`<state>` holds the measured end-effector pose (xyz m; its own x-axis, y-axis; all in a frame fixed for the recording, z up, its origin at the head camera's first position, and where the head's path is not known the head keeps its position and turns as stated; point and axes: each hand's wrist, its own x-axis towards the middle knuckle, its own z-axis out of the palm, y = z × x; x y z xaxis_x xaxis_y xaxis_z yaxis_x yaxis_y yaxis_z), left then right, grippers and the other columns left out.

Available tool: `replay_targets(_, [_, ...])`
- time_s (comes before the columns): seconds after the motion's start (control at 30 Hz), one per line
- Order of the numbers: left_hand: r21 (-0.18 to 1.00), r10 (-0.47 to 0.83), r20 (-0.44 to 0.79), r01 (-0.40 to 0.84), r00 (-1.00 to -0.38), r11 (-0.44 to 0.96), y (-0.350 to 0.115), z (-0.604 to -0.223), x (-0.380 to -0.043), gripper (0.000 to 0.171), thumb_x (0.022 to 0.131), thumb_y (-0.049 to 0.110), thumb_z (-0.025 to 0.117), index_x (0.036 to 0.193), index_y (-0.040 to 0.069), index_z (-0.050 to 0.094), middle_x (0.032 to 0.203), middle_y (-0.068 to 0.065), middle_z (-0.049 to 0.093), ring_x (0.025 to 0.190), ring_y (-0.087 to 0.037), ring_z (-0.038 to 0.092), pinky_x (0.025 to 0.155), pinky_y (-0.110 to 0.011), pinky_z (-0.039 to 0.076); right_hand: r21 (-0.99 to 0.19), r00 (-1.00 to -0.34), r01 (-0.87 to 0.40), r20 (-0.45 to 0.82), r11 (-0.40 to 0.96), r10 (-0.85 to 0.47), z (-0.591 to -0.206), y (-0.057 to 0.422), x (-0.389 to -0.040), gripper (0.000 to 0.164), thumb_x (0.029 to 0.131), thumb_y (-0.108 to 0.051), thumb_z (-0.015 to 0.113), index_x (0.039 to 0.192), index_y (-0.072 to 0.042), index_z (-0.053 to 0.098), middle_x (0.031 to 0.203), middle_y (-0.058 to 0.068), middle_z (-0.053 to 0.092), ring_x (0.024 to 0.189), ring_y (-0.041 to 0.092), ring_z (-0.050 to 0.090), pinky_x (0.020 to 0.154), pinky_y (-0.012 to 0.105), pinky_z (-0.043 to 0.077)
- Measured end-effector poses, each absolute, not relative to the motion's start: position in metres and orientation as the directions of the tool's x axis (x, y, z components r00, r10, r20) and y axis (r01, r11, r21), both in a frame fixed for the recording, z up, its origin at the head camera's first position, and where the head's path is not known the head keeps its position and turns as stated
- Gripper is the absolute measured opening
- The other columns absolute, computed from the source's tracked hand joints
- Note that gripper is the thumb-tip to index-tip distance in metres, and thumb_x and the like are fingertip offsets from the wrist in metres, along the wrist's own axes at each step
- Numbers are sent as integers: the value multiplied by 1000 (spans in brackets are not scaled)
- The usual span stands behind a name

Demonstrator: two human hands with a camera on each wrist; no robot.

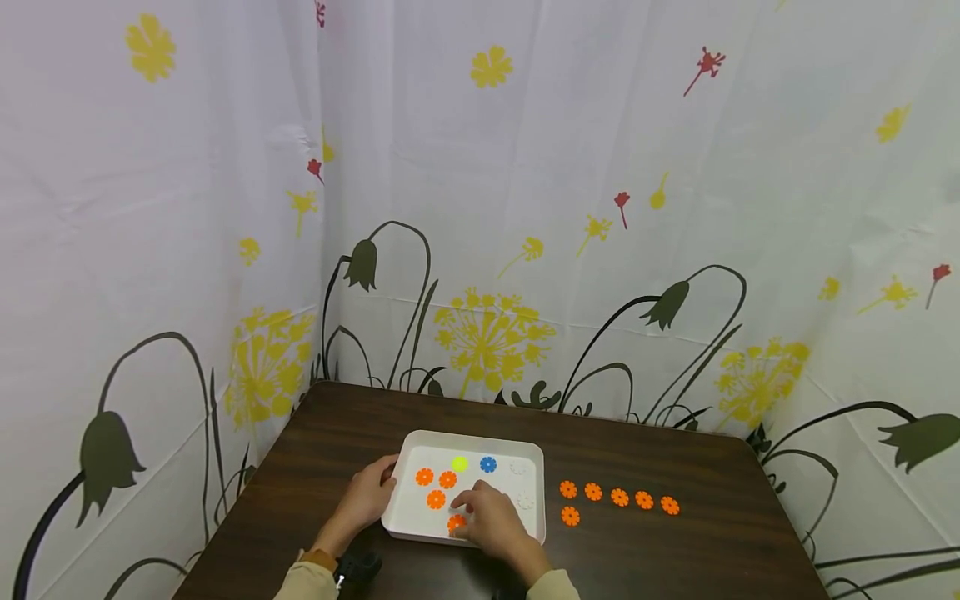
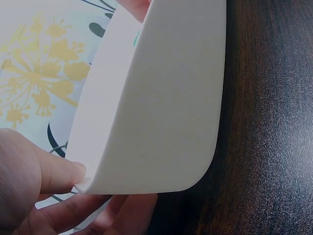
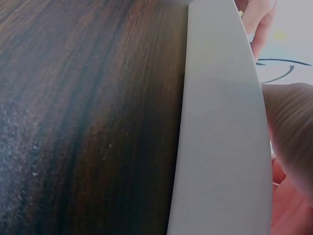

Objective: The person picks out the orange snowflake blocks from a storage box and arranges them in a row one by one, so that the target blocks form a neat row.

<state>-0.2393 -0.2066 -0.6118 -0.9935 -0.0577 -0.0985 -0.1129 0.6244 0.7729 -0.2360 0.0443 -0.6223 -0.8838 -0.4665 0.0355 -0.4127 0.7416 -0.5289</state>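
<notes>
In the head view a white tray [image 1: 406, 517] holds small notched discs. My left hand [image 1: 371, 492] grips the tray's left side; the left wrist view shows the thumb [image 2: 66, 174] over the rim and fingers against the outside. Over the tray's front right part is my right hand [image 1: 491, 518], thumb and index finger apart around an orange disc [image 1: 456, 523] near the front wall. Other orange discs [image 1: 436, 499] lie to its left. A yellow-green disc [image 1: 460, 464], a blue disc [image 1: 488, 464] and pale discs [image 1: 517, 468] lie farther back and right.
Right of the tray, several orange discs [image 1: 619, 497] lie in a row on the dark wooden table [image 1: 675, 558], with another orange disc [image 1: 570, 517] in front. A flower-patterned curtain [image 1: 525, 167] hangs behind the table. A dark device sits at my left wrist.
</notes>
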Motion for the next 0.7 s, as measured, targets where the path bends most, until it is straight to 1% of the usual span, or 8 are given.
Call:
replay_targets(0.13, [767,-53,-72,-89,-996,635,-207,-611,-240,44,102,-1,61,146,-7,57,122,-24,70,99,-28,67,87,-50,58,-497,-868,-448,45,743,-494,-621,44,-238,30,76,-27,96,103,-20,84,83,-6,60,68,4,50,64,22,44])
replay_targets(0.3, [766,-47,-74,-87,-996,637,-206,-611,-240,44,102,0,61,146,-6,57,122,-24,70,99,-28,66,87,-50,58,-451,-860,-466,27,762,-510,-622,43,-241,22,77,-23,95,96,-22,84,81,-9,58,69,2,48,63,23,41])
replay_targets(0.4, [767,-46,-78,-89,-996,636,-206,-611,-239,45,102,-1,61,146,-7,56,123,-24,70,99,-28,66,87,-49,58,-454,-860,-459,12,764,-510,-625,42,-243,21,76,-22,95,92,-22,81,80,-10,55,68,2,47,63,22,41])
replay_targets(0.53, [765,-49,-76,-90,-996,638,-206,-612,-240,45,102,-1,61,146,-7,56,124,-26,69,100,-28,67,88,-51,58,-467,-860,-451,-1,760,-511,-625,41,-245,25,75,-20,96,86,-21,74,78,-10,53,68,5,46,63,23,41])
replay_targets(0.7, [758,-59,-91,-108,-994,643,-206,-612,-239,46,102,0,61,147,-7,55,126,-27,69,101,-30,66,91,-53,58,-499,-843,-471,13,727,-538,-626,41,-244,33,75,-14,94,85,-21,64,73,-13,53,64,5,46,63,21,41])
